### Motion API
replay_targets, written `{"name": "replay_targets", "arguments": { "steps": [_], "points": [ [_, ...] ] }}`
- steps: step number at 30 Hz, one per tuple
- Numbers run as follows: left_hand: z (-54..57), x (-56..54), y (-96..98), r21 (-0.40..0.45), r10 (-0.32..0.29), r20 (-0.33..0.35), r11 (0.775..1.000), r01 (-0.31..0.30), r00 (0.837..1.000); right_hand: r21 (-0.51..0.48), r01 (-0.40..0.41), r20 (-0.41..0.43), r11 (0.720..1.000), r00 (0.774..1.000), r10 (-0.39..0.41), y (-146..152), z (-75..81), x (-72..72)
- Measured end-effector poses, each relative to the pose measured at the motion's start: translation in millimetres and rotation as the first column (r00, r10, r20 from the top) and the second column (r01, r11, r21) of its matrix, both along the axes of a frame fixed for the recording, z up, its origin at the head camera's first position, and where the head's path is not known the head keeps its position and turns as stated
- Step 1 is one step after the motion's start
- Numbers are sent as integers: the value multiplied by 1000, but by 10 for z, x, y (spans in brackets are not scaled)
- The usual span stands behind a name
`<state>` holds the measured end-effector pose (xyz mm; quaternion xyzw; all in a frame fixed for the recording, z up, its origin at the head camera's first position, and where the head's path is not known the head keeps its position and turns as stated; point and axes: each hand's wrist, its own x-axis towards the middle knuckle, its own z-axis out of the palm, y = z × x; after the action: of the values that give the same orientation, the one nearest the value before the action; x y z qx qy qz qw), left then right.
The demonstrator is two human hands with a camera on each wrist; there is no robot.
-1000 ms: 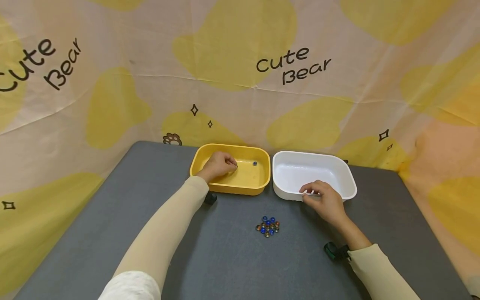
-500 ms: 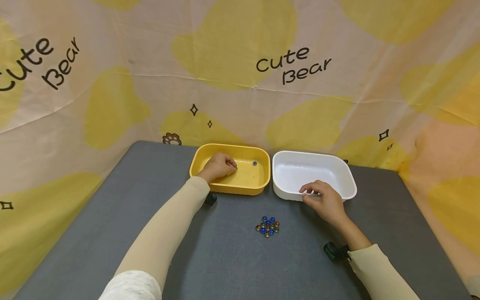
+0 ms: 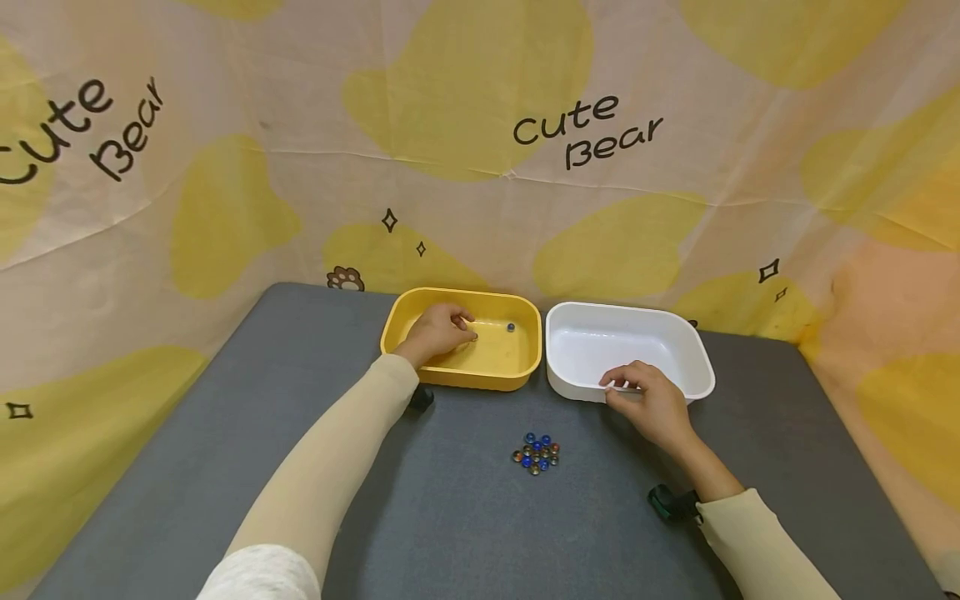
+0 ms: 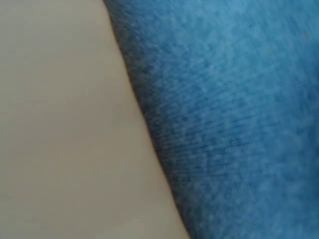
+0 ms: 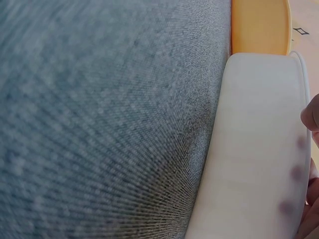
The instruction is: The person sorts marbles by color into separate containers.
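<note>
My left hand (image 3: 437, 331) reaches into the yellow tub (image 3: 459, 381), thumb and forefinger spread apart. Right at the thumb tip a small marble (image 3: 475, 337) shows on the tub floor. Another marble, dark blue (image 3: 511, 327), lies further right in the same tub. With my right hand (image 3: 651, 404) I grip the near rim of the white tub (image 3: 573, 387), thumb outside and fingers inside; the right wrist view shows the fingertips as dark spots through its wall (image 5: 259, 149). The left wrist view holds only a sleeve (image 4: 65, 124) and table cloth.
A cluster of several blue, brown and orange marbles (image 3: 536, 454) lies on the grey table (image 3: 465, 517) in front of the tubs. Both tubs stand side by side at the back edge, against a patterned cloth backdrop (image 3: 450, 125).
The left thumb and forefinger have parted, and the marble between them now shows at the thumb tip. The right hand keeps its grip on the white tub.
</note>
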<state>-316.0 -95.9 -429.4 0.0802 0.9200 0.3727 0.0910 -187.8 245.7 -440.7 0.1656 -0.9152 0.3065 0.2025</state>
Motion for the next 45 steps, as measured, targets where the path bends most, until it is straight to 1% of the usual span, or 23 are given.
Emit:
{"name": "replay_targets", "arguments": {
  "steps": [3,9,16,20,22,27,32,39,42,45],
  "points": [
    [31,45,-12,18,17,-16,1000,-17,1000,1,1,3,1000,1000,-1,-6,2,4],
    [98,164,-36,2,40,-47,999,-40,998,6,4,7,1000,1000,-4,-6,7,11],
    [179,276,-72,35,43,-74,999,-41,996,9,9,21,1000,1000,-10,-14,20,14],
    [226,346,-96,37,42,-81,999,-39,996,9,10,26,1000,1000,-11,-15,8,15],
    [255,393,-99,32,45,-95,999,-42,995,8,10,25,1000,1000,-10,-13,4,18],
    [323,515,-106,21,60,-144,998,-58,988,7,6,9,1000,1000,-6,-13,7,28],
    [374,637,-126,42,84,-183,996,-77,980,6,1,3,1000,1000,-1,-14,13,29],
    [459,853,-148,69,86,-239,995,-72,967,6,2,16,1000,1000,-2,-10,11,32],
    [494,957,-146,78,92,-246,994,-75,965,6,2,17,1000,1000,-2,-12,18,32],
    [516,1058,-136,89,90,-237,994,-71,967,6,-1,18,1000,1000,1,-16,28,35]
  ]
}}
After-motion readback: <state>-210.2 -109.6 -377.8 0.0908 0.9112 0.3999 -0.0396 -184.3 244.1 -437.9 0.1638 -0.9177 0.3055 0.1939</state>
